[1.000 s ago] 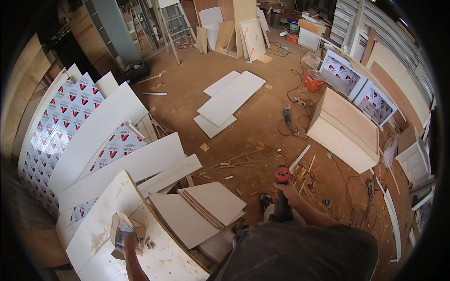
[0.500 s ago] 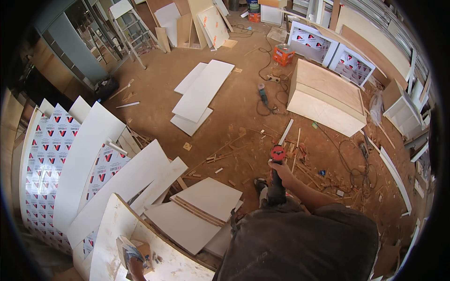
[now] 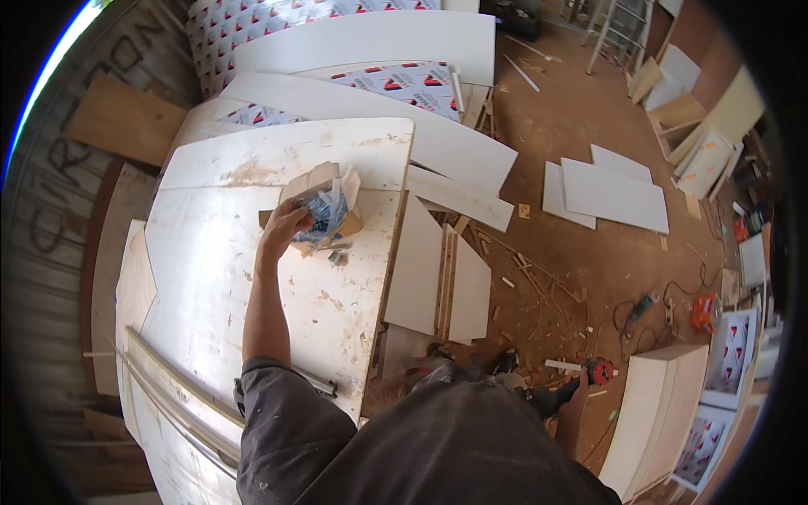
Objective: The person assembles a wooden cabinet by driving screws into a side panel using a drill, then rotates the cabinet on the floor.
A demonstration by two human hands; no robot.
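- Where an open cardboard box (image 3: 350,224) stands on a stained white worktable (image 3: 337,337), the left hand (image 3: 290,222) lies at its left side, fingers bent in over the blue plastic bag (image 3: 322,212) inside; whether they have closed on anything I cannot tell.
- Low on the right, the right hand (image 3: 579,385) is wrapped around a dark power tool (image 3: 600,370) with a red end, held above the floor (image 3: 555,93); part of that grip is hidden.
- Cardboard flaps (image 3: 311,180) stand up around the box's opening, and small dark pieces (image 3: 337,256) lie on the table just beside it.
- Long pale strips (image 3: 178,396) run along the table's near left part.
- White boards (image 3: 471,147) overlap beyond the table; more lie just past its right edge, with thin wood strips (image 3: 446,286) across them.
- Farther right on the floor are stacked white panels (image 3: 616,199), wood scraps (image 3: 539,286) and a corded grinder (image 3: 644,305); a pale wooden cabinet (image 3: 656,412) stands right of the power tool.
- Film-covered panels (image 3: 404,86) bear a repeated red-and-dark logo; a leaning sheet (image 3: 703,164) has orange print, and large dark letters mark the corrugated wall (image 3: 50,261) at left.
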